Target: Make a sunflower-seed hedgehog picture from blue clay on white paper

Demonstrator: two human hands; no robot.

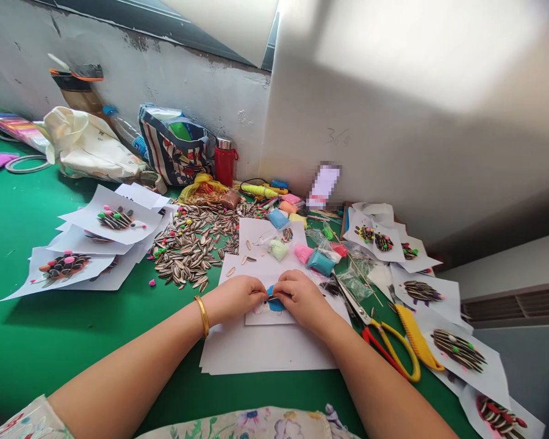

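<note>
My left hand [240, 297], with a gold bangle at the wrist, is closed in a pinch above a small white sheet. From the other side my right hand [302, 299] is pinched too, and the fingertips of both almost meet. Between them shows a small dark sliver, apparently a sunflower seed [273, 297]. Right below lies a flat patch of blue modelling clay [276, 305] on the drawing paper [260, 320], partly hidden by my fingers. Larger white sheets [269, 353] lie underneath. A few loose seeds rest on the paper beyond my left hand.
A sunflower seed pile [192, 244] spreads at the left, beside finished seed pictures [114, 219]. Bagged clay [321, 262] sits ahead. Scissors [393, 350] and a yellow cutter [416, 338] lie right, near more pictures [457, 350]. Bags [176, 146] and a red flask [224, 163] stand behind.
</note>
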